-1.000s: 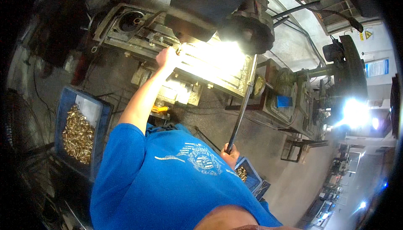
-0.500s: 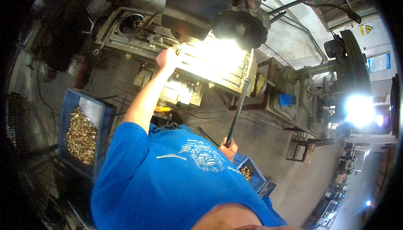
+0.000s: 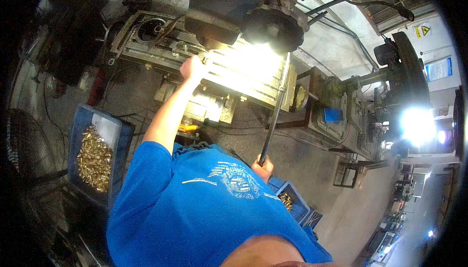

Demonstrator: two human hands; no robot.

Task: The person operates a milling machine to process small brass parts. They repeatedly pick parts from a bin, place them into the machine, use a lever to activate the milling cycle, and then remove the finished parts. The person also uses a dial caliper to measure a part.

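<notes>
Fingers (image 3: 262,162) round lever (image 3: 273,116), seemingly.

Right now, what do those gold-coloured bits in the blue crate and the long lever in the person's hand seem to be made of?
The small parts look like brass: yellow-gold and shiny. Their blue crate looks like moulded plastic, matte with plain walls. The long lever gripped by the right hand seems steel: dark, slim, faintly glinting. The left hand rests on the machine table, probably bare metal, though glare hides much.
</notes>
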